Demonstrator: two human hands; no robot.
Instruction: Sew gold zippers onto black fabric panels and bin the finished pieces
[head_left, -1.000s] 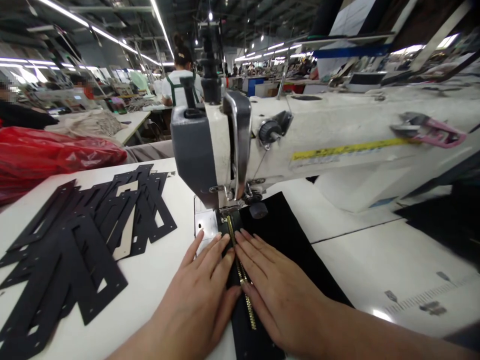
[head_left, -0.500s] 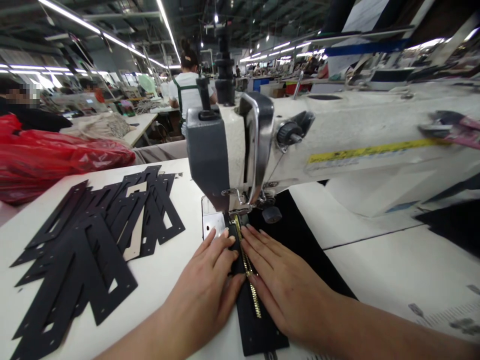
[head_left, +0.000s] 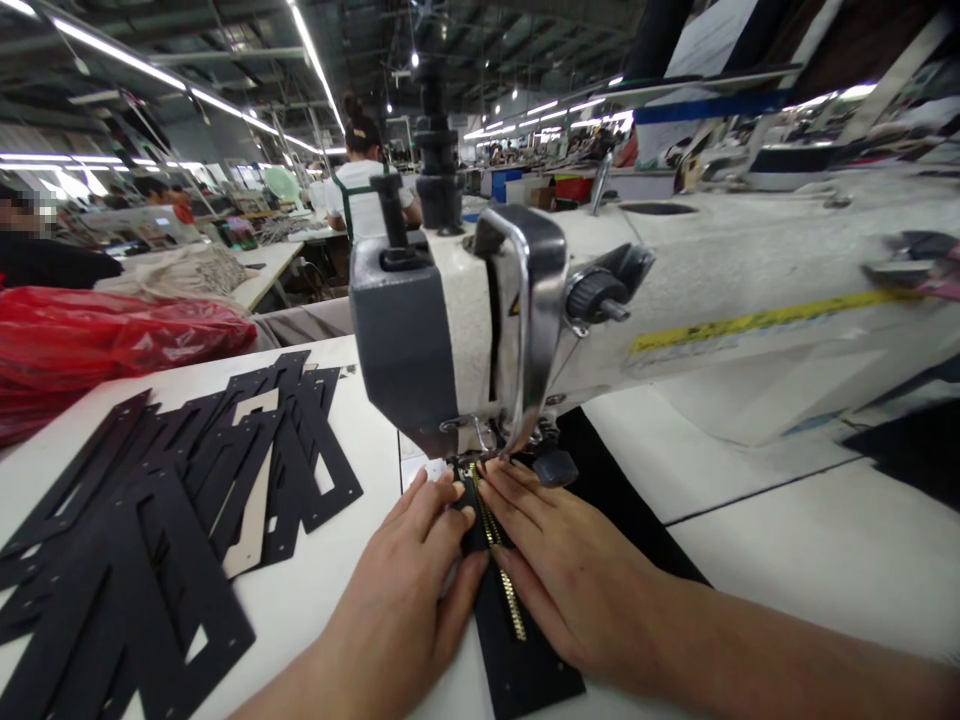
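Observation:
A black strip [head_left: 525, 680] with a gold-toothed zipper [head_left: 511, 598] along it lies under the head of a white and grey sewing machine [head_left: 405, 345]. My left hand [head_left: 409, 570] presses on the strip's left side, fingers bent and slightly apart, the tips close to the presser area. On the right side my right hand [head_left: 574, 560] lies flat, fingers stretched forward beside the zipper teeth. Both thumbs rest near the zipper. The needle itself is hidden. Black fabric [head_left: 615, 490] lies to the right, partly beneath my right hand.
Overlapping black frame-shaped pieces [head_left: 169, 590] cover the left of the white table [head_left: 315, 600]. Behind them is a red plastic bag [head_left: 112, 335]. A person in a white top [head_left: 367, 195] sits further back. The machine's arm [head_left: 750, 270] spans the right side.
The view has come closer to the machine, which looks larger. Both hands remain on the strip, their fingertips now nearer the machine's foot. The fingers keep the same general pose.

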